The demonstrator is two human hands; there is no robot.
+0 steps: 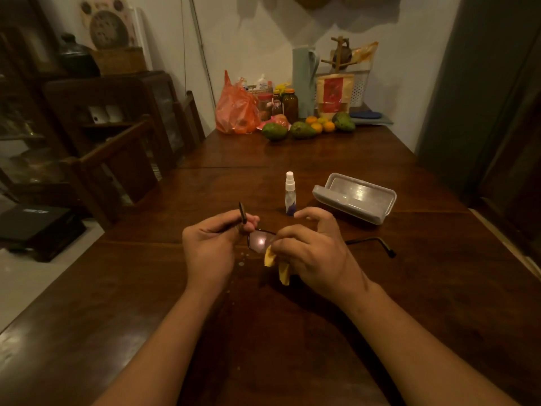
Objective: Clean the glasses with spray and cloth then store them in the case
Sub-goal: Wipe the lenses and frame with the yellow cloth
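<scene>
I see the glasses just above the tabletop, held between both hands. The left hand grips the frame's 9 o'clock end, and the right hand pinches a yellow cloth against them. The spray bottle stands upright at 12 o'clock, and the case lies at 2 o'clock.

Far end of the dark wooden worktop is pretty cluttered: orange plastic bag, green fruits, a few oranges, brown jar, pale green jug, red-and-tan pouch. Wooden chair on the left, black box on the floor.
</scene>
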